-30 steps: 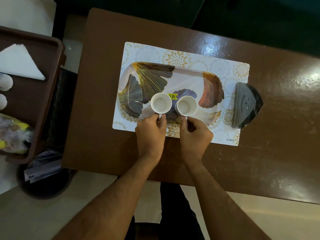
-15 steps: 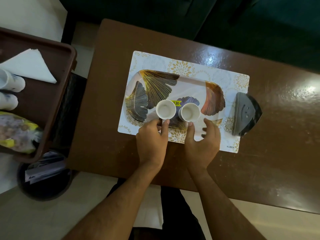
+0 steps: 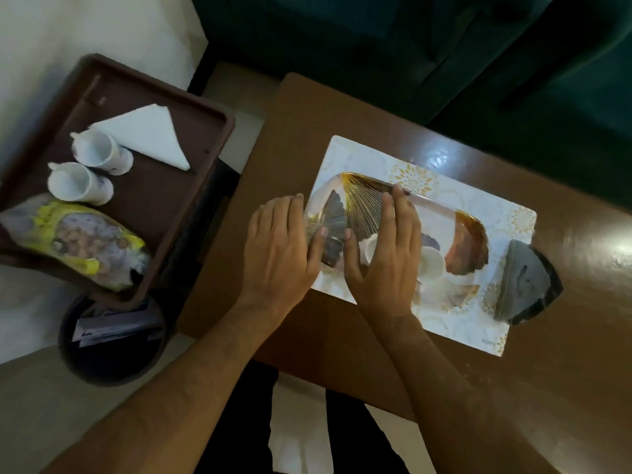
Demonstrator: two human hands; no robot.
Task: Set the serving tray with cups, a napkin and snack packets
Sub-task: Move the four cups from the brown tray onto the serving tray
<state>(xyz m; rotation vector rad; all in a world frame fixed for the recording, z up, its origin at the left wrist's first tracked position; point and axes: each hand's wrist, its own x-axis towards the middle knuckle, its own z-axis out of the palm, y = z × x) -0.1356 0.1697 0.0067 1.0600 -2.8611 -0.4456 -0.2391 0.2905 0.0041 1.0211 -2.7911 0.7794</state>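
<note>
A: Tray (image 3: 441, 208) sits on the placemat (image 3: 478, 186) on the bench (image 3: 564, 354), two cups (image 3: 431, 265) on it. Glossy, stiff, looks slippery; the cups look breakable.

B: Best hold?

A: The rim, I'd say. The spare cups (image 3: 82, 181), napkin (image 3: 143, 135) and snack packet (image 3: 85, 241) wait in the brown bin (image 3: 164, 213).

B: Hands?

A: Left hand (image 3: 277, 248) and right hand (image 3: 386, 251) hover flat over the tray's left end, fingers (image 3: 398, 206) spread, gripping nothing.

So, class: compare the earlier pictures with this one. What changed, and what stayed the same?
Both hands let go of the two cups on the patterned tray and moved left, open; left hand, right hand. The cups stay on the tray; the napkin is still in the brown tray.
</note>
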